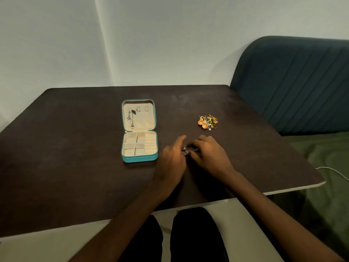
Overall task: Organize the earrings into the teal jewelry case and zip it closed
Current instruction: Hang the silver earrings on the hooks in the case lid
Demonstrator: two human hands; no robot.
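Observation:
The teal jewelry case [139, 159] lies open on the dark table, lid flat at the far side. A silver dangling pair of earrings [131, 118] hangs on the cream lid panel. The lower half shows cream compartments and ring rolls. A pile of gold, orange and green earrings [207, 121] sits to the right of the case. My left hand [172, 157] and my right hand [209, 154] meet just right of the case, fingertips pinching a small silvery earring [184, 150] between them, low over the table.
The dark brown table [75, 167] has its near edge close to my lap and a corner at the right. A teal padded headboard [292, 82] and green bedding [324, 186] lie to the right, with a white cable [334, 172] on the bedding.

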